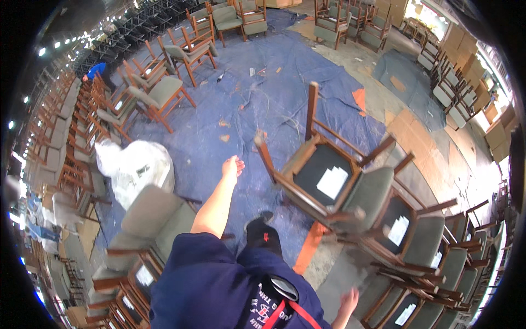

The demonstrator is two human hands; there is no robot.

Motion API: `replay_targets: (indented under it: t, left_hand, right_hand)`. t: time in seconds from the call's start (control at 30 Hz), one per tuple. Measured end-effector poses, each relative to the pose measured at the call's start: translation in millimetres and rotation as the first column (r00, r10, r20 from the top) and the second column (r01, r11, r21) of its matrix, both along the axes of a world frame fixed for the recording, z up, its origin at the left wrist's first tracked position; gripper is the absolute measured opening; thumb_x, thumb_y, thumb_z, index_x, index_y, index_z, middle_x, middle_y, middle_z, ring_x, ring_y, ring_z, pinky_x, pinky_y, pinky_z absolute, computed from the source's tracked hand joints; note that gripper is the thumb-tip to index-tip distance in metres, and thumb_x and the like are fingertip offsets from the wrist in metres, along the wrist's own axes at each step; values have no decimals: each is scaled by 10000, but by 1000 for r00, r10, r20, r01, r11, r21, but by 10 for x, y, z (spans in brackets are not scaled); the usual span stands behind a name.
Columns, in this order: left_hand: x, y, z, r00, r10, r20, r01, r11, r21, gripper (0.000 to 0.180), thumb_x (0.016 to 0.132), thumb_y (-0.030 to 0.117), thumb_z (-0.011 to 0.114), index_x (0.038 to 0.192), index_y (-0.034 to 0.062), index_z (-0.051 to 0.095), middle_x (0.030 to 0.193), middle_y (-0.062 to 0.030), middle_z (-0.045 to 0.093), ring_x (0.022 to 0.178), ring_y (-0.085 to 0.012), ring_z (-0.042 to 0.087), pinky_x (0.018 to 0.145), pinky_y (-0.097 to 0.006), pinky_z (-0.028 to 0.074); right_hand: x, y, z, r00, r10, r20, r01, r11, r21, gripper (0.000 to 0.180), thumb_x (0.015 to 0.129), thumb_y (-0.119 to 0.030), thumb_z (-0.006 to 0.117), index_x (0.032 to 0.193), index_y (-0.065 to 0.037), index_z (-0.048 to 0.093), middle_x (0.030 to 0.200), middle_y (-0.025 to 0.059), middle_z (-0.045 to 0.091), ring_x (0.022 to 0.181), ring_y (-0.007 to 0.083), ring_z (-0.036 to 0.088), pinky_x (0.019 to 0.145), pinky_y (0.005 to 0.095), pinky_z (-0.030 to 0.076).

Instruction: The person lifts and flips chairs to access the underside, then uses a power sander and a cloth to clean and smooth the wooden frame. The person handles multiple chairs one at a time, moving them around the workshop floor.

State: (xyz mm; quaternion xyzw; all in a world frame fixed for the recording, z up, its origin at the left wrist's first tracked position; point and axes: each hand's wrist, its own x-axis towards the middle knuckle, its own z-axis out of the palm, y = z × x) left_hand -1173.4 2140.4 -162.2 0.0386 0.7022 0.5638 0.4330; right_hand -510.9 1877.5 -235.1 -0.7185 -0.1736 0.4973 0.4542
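Observation:
My left hand (pixel 234 167) is stretched out ahead over the blue tarp, its fingers curled in, with nothing visible in them. To its right, apart from it, an upturned wooden chair (pixel 312 170) shows its black underside, a white label and legs pointing up. My right hand (pixel 349 300) hangs low at the right, beside a row of stacked, tipped chairs (pixel 427 241) with grey-green upholstery. It appears blurred, and I cannot make out its fingers clearly. Left of my body stand more grey-padded chairs (pixel 150 216), some tipped with labelled undersides showing.
The creased blue tarp (pixel 263 109) covers the floor, with scraps on it. A white plastic bag (pixel 139 170) bulges at the left. Rows of chairs (pixel 159 93) line the left and back. Flattened cardboard (pixel 422 148) lies right. A person in blue (pixel 97 71) bends far left.

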Motion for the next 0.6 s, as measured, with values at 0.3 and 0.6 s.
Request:
replay_targets:
  t: [0.3, 0.6]
  left_hand:
    - [-776, 1865, -846, -120, -972, 203, 965, -66, 252, 325, 1108, 305, 624, 1242, 98, 836, 1308, 10, 770, 1239, -125, 650, 1121, -330, 477]
    - [-83, 2371, -1166, -726, -688, 11, 648, -678, 347, 719, 1125, 523, 477, 726, 25, 809, 875, -112, 812, 949, -243, 753, 917, -394, 599]
  right_hand:
    - [-2394, -389, 156, 893, 430, 131, -204, 648, -734, 447, 1012, -322, 722, 1334, -14, 687, 920, 75, 677, 788, 197, 613, 753, 429, 545]
    - [-2678, -71, 912, 717, 480, 505, -38, 751, -660, 317, 1003, -178, 718, 1260, 1, 663, 1007, 96, 766, 832, 198, 702, 705, 355, 575]
